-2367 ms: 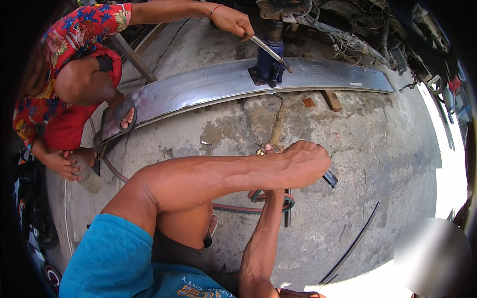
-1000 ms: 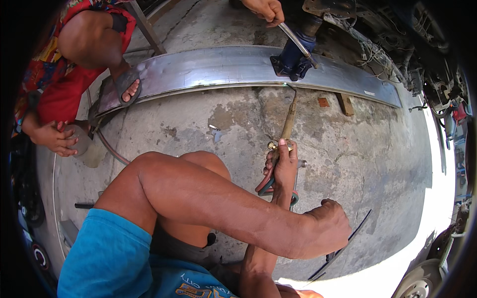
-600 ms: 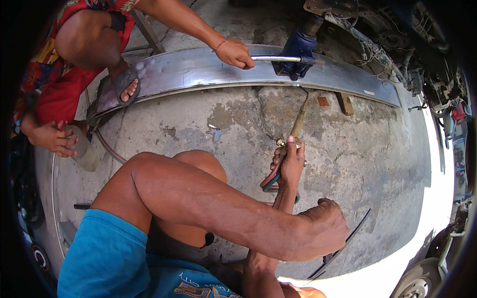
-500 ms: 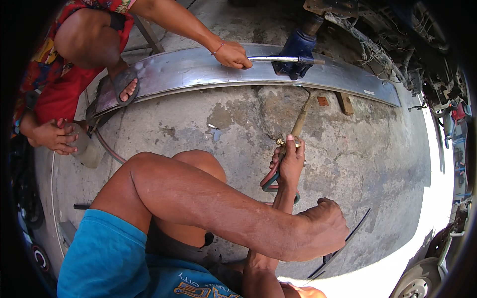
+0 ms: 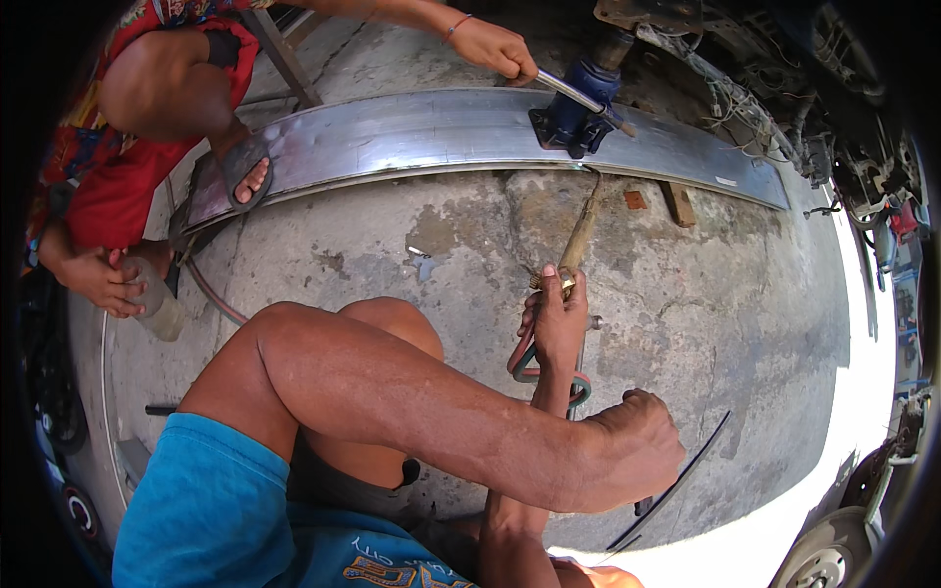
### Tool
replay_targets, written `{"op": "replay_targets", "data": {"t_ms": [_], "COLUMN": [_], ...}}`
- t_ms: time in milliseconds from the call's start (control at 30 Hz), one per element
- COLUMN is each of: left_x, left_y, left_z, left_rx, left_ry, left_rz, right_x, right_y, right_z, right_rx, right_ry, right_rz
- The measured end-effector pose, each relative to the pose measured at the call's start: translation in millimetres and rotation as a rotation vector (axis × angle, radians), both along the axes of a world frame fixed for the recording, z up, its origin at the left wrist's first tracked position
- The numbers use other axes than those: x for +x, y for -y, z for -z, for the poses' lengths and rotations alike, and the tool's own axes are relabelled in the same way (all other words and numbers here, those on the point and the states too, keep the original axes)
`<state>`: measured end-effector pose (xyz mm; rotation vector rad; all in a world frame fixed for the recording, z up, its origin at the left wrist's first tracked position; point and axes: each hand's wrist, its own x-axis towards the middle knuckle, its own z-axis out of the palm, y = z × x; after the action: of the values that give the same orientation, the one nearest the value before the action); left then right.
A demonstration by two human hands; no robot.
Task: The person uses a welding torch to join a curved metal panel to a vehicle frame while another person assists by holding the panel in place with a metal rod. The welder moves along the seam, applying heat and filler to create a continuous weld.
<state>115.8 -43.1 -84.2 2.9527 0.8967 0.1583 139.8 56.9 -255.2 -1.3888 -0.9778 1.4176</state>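
Note:
My right hand (image 5: 557, 328) is closed around a gas torch (image 5: 580, 230) with a brass body and red and green hoses (image 5: 524, 372). Its thin bent tip reaches the near edge of a long silver metal plank (image 5: 392, 132), below a blue bottle jack (image 5: 580, 103). Crossing over my right forearm, my left arm ends in a closed left hand (image 5: 637, 446); its fingers are curled under, so anything in them is hidden. On the far side, a co-worker's hand (image 5: 495, 49) grips the jack's metal handle (image 5: 578, 93).
The co-worker's sandalled foot (image 5: 247, 171) stands on the plank, and their other hand holds a cloudy bottle (image 5: 160, 309). A wooden block (image 5: 677, 204) lies under the plank. Loose wires (image 5: 755, 118) hang at upper right. A black strip (image 5: 676, 480) lies on the concrete floor (image 5: 725, 304).
The co-worker's hand has raised the jack handle's end, moving up and to the right. My right hand and the torch have shifted slightly left. My left hand has hardly moved.

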Motion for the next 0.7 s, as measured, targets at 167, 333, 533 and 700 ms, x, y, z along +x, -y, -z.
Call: {"op": "replay_targets", "data": {"t_ms": [167,333,533,700], "left_x": [-9,4,-8,-8], "left_y": [8,6,2,-4], "left_z": [-8,10,-18,-16], "left_rx": [0.240,0.138,0.174,0.222], "left_ry": [0.060,0.085,0.185,0.246], "left_rz": [-0.079,-0.006,0.036,0.129], "right_x": [-1,-4,1,15], "right_y": [13,22,21,15], "right_z": [-2,2,9,4], "right_rx": [-0.044,-0.119,-0.137,-0.089], "right_ry": [-0.081,-0.271,-0.446,-0.480], "right_rz": [-0.018,-0.006,0.001,0.058]}}
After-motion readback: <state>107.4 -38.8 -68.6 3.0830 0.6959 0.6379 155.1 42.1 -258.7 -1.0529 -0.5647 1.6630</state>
